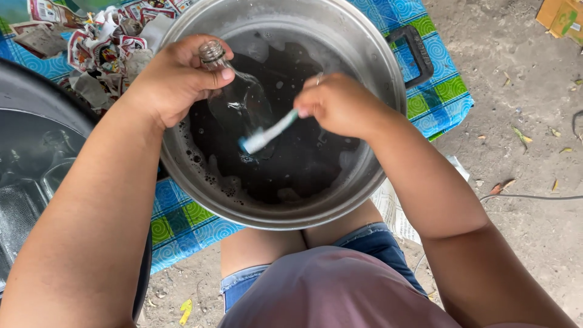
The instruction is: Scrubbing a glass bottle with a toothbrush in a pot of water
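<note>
over bare dirt ground (522, 91), a checkered cloth (434, 97) bears the pot (370, 54).

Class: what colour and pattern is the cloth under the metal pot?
Blue and green checks with swirls, on the cloth; head view.

Blue-green checked cloth (434, 100); white-teal toothbrush (267, 135); clear bottle (240, 100).

A pot (388, 73) fills the upper middle of the frame, on a cloth (182, 225) spread over the ground (522, 200). Over the pot's water, the left hand (173, 79) holds a bottle (240, 100) at centre left; the right hand (340, 103), just right of it, holds a toothbrush (267, 133) whose head touches the bottle. Torn labels (103, 48) lie at upper left, behind the pot. A tub (36, 91) sits at the left edge.
</note>
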